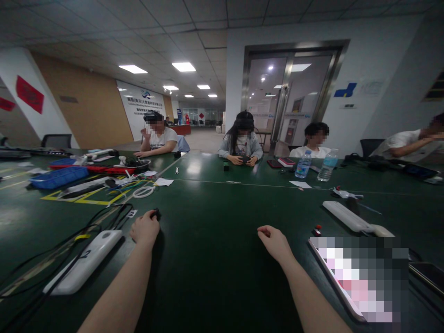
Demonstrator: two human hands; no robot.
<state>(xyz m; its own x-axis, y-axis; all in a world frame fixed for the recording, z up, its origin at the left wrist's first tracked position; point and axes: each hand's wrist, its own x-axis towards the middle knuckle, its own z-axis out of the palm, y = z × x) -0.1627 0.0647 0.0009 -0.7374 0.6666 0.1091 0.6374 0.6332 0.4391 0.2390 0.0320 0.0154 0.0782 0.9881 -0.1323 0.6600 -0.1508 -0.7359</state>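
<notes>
My left hand (145, 227) rests over the green table (211, 259), its fingers closed round a small black object (157, 214) that shows past the fingertips. It is beside the black cables and a white power bank-like block (86, 261) marked 2. My right hand (274, 241) is at the right of the middle, just over the table, with its fingers drawn together; whether something small is between them cannot be made out. A small black and red item (317, 230) lies to its right, near a tablet-like device (338, 277) with a blurred screen.
Blue tray (60, 177), cables and papers at the left; white cable coil (143, 192). Several people sit across the table. Two bottles (303, 165), a white block (347, 216) and a phone (428, 274) are at the right. A small black box (226, 166) stands further back.
</notes>
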